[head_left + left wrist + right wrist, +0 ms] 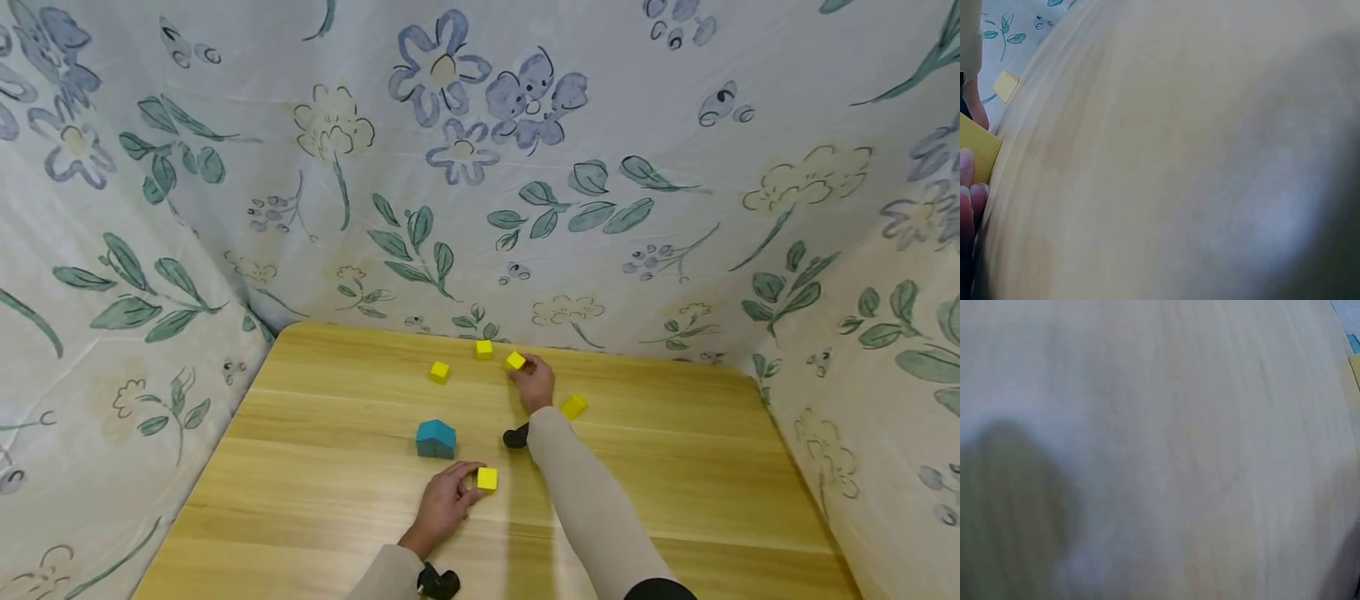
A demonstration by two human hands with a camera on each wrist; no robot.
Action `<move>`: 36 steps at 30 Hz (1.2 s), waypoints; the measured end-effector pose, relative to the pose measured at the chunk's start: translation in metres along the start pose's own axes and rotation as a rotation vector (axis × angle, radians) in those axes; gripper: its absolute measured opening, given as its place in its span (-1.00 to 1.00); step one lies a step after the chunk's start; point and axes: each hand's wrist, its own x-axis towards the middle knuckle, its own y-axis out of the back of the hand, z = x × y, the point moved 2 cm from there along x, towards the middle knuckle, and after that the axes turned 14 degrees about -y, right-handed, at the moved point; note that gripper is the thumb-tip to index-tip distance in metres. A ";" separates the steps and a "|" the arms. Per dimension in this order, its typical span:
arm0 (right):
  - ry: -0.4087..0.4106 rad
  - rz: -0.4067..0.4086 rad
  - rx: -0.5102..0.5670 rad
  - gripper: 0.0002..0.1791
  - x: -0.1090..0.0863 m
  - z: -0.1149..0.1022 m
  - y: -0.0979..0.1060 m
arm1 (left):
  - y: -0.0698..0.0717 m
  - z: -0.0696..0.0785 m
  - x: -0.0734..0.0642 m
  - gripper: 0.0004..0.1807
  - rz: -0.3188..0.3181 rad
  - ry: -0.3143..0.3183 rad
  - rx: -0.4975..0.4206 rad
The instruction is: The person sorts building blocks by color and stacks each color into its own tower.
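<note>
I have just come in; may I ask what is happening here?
At a wooden table, a person's left hand has the near yellow block in its grip. The right hand has a far yellow block in its grip, near the table's back edge. A blue house-shaped piece stands just beyond the left hand. A loose yellow block and a farther one lie left of the right hand; another yellow block lies beside the right sleeve.

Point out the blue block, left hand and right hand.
Blue block (pixel 436 439): head view, middle of its visible surface.
Left hand (pixel 442 507): head view, back of the hand.
Right hand (pixel 536 385): head view, back of the hand.
</note>
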 end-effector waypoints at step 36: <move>0.125 -0.240 -0.024 -0.58 -0.124 0.056 0.052 | 0.000 0.003 0.001 -0.58 -0.001 0.007 0.006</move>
